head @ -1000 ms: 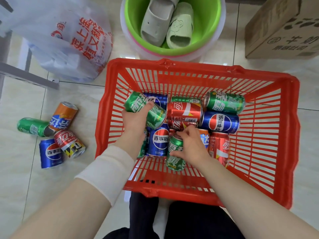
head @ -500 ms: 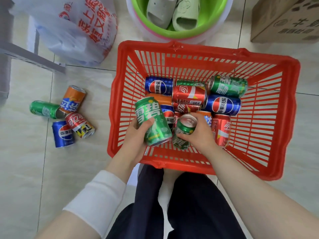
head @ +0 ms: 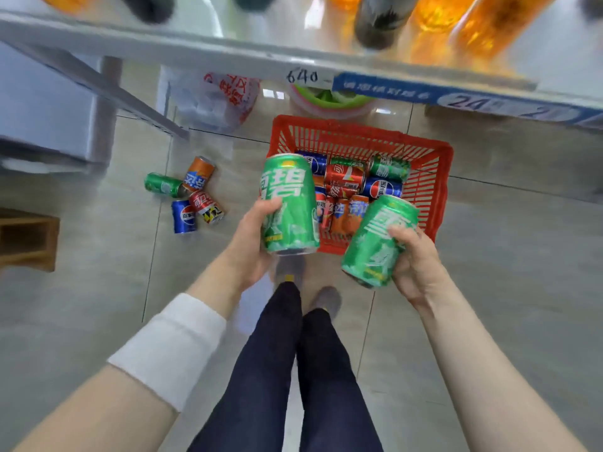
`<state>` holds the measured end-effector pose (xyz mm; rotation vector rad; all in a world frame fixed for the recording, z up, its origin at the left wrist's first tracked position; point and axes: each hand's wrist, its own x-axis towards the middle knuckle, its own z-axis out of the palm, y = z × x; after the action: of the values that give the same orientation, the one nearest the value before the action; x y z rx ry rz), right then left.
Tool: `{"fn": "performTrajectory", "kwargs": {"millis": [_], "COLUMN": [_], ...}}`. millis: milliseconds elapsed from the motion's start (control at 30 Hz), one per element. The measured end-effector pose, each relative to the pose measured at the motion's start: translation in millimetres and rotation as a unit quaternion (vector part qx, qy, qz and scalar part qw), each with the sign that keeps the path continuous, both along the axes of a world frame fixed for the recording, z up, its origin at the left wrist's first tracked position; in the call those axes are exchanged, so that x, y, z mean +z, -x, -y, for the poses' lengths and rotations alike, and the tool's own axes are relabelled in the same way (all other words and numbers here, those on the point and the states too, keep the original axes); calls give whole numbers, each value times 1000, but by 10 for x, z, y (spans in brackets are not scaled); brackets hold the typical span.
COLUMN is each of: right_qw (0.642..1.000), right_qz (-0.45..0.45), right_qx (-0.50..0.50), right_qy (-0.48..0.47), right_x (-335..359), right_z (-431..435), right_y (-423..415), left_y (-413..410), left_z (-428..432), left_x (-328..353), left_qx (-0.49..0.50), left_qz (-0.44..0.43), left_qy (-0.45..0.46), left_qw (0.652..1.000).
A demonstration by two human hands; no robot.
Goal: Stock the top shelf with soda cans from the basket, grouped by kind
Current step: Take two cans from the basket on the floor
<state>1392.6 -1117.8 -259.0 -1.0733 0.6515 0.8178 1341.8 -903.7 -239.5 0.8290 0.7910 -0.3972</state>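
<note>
My left hand [head: 253, 246] grips an upright green soda can [head: 288, 203], held well above the floor. A second green can [head: 378, 241], tilted to the right, is gripped by my right hand [head: 412, 265]. Below and behind both cans, the red basket [head: 437, 177] stands on the floor with several red, blue, orange and green cans lying in it. A grey shelf edge [head: 228, 48] with price tags crosses the top of the view; blurred bottles [head: 385, 21] stand on it.
Several loose cans [head: 187, 195] lie on the tiles left of the basket. A white plastic bag [head: 222, 99] and a green basin [head: 329, 99] sit under the shelf. A wooden stool [head: 27, 238] is at the far left. My legs and feet are below the hands.
I have risen from a crouch over the basket to standing. Both hands lifted their green cans out of the basket and upward, and a shelf edge has come into view.
</note>
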Motion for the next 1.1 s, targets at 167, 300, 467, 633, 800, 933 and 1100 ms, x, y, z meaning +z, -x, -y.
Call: {"fn": "performTrajectory", "kwargs": {"millis": [167, 300, 467, 633, 800, 933, 1100], "right_qw": [993, 992, 988, 979, 948, 933, 914], "right_qz": [2, 14, 113, 192, 305, 349, 399], "right_qx": [3, 17, 50, 61, 76, 69, 70], "right_qy": [-115, -125, -94, -37, 49, 62, 37], "right_x": [1055, 1857, 2689, 3350, 3917, 4236, 4540], "right_z": [-88, -148, -206, -409, -840, -1216, -1648], "right_y": [248, 501, 761, 854, 904, 929, 879], "left_y": [227, 555, 930, 1115, 1092, 1069, 1016], "left_z": [10, 72, 12, -256, -654, -973, -1363], "left_x": [972, 1737, 2500, 3069, 3569, 3906, 4173], "left_qx": [4, 10, 20, 23, 10, -1, 25], "left_qz": [59, 87, 104, 127, 191, 251, 301], "left_qy": [-7, -65, -161, -210, -246, -283, -311], "left_qw": [998, 994, 981, 969, 950, 926, 901]}}
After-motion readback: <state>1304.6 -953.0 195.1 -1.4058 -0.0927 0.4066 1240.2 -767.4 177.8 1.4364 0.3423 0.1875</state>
